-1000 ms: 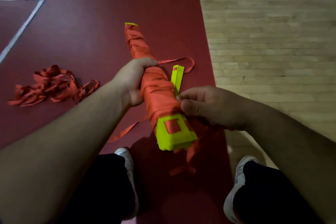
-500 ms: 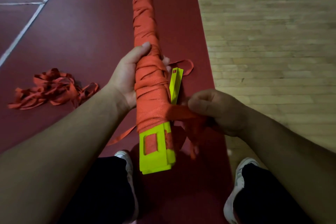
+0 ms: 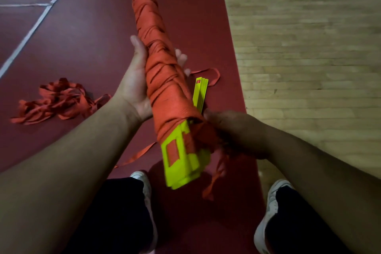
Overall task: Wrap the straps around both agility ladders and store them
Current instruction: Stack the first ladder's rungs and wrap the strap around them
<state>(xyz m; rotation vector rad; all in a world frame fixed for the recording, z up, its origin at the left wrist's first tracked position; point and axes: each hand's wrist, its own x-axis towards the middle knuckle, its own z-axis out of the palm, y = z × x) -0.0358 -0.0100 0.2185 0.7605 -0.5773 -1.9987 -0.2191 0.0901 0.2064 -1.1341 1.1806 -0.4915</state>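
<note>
Agility ladder (image 3: 162, 80), yellow rungs stacked and bound in orange strap, is held tilted above the red floor (image 3: 92, 37). A heap of loose straps (image 3: 55, 101) lies to the left. The left hand (image 3: 134, 86) cradles the ladder's middle, fingers curled round it. The right hand (image 3: 233, 132) grips the strap tail (image 3: 208, 136) at the near end, fingers closed. A second rung stack (image 3: 201, 94) lies beyond.

The ladder bundle (image 3: 169, 109) in the left fingers (image 3: 181, 56) is wound in orange-red strap (image 3: 152, 33). Its neon-yellow rungs (image 3: 183, 165) show bare below the right fingers (image 3: 214, 116), with orange-red patches in their slots. Just beyond the right fingers lies a neon-yellow rung stack (image 3: 200, 94), and left of the left fingers an orange-red strap heap (image 3: 55, 101) lies on the maroon floor (image 3: 92, 43), which has white lines (image 3: 37, 24) and borders pale wood planks (image 3: 309, 57).
</note>
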